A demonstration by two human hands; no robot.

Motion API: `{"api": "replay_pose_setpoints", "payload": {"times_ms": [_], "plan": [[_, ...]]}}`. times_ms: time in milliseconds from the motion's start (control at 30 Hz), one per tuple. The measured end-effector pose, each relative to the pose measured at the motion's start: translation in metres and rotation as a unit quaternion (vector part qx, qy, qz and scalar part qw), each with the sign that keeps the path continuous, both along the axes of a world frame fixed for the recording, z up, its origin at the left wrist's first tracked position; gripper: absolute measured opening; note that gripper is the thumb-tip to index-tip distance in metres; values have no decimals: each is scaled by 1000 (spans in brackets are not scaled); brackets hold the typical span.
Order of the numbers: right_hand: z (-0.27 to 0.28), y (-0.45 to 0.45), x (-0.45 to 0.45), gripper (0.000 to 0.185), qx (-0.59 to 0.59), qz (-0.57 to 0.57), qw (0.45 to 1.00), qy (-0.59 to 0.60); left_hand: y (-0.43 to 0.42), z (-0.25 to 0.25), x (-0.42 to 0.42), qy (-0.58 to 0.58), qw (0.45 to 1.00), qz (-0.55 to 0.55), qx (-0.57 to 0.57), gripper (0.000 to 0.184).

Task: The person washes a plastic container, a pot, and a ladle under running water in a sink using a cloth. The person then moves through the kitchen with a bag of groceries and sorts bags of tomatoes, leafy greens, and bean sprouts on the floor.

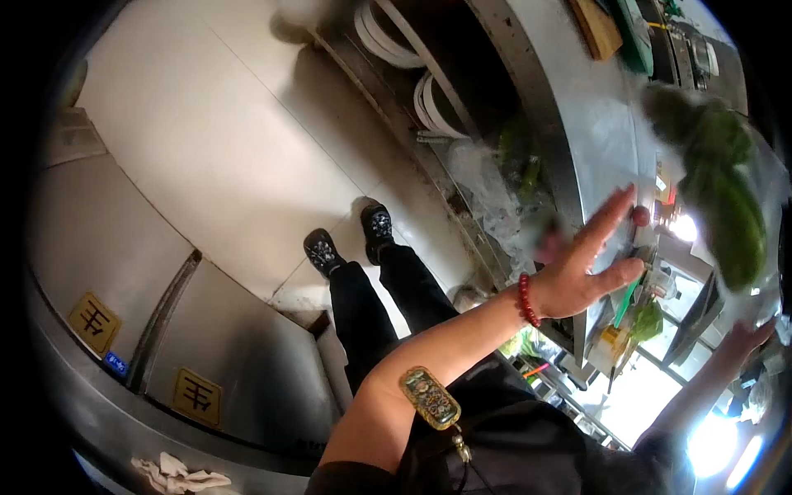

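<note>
My left hand [582, 268], with a red bead bracelet [526, 299] on its wrist, reaches out beside the edge of a steel counter [577, 99]. Its fingers are stretched and its thumb stands apart, with nothing held. At the far right, my right hand [749, 337] grips a clear plastic bag [771, 177], its fingers partly lost in blur and dark. Inside the bag are long green vegetables [733, 219], too smeared to name exactly. A small round red thing [640, 216] shows just past my left fingertips.
Under the counter, shelves hold stacked white dishes [437, 103] and plastic bags [483, 186]. A wooden board [596, 29] and a green board [634, 37] lie on the counter. Steel cabinets [239, 346] line the left, with a crumpled cloth [177, 476] on top. My shoes [323, 252] stand on pale tiles.
</note>
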State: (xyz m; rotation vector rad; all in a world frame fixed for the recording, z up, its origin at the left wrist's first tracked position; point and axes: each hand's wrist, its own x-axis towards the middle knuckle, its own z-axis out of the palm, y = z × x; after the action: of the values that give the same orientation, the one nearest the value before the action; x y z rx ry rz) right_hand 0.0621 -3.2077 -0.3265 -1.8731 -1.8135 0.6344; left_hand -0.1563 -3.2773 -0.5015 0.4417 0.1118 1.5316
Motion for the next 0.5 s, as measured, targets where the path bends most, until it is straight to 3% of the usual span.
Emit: {"api": "replay_pose_setpoints", "payload": {"times_ms": [67,133,167,200,233,267,333,367,433,500], "plan": [[0,22,27,38,15,-16,997,-74,-14,-17,16,-5,994,-97,47,77],[-10,47,56,40,17,-32,989,-145,-51,-63,42,-42,989,-140,15,71],[-18,61,72,41,9,-44,982,-184,-71,-93,56,-77,987,-141,-32,69],[-29,72,84,42,0,-54,973,-226,-94,-130,78,-9,996,-66,-67,67],[-40,82,91,43,-4,-55,957,-285,-115,-152,72,10,979,-137,-153,66],[-57,81,85,45,31,-15,923,-384,-132,-176,69,92,966,-153,-188,63],[-101,34,24,47,209,174,817,-509,-163,-215,77,35,955,-136,-260,59],[-128,3,-16,49,315,270,731,-541,-172,-228,77,34,949,-134,-284,56],[-164,-62,-7,55,49,160,891,-423,-188,-251,87,33,931,-139,-337,53],[-243,-59,3,65,51,316,877,-359,-187,-260,91,45,912,-162,-375,52]]}}
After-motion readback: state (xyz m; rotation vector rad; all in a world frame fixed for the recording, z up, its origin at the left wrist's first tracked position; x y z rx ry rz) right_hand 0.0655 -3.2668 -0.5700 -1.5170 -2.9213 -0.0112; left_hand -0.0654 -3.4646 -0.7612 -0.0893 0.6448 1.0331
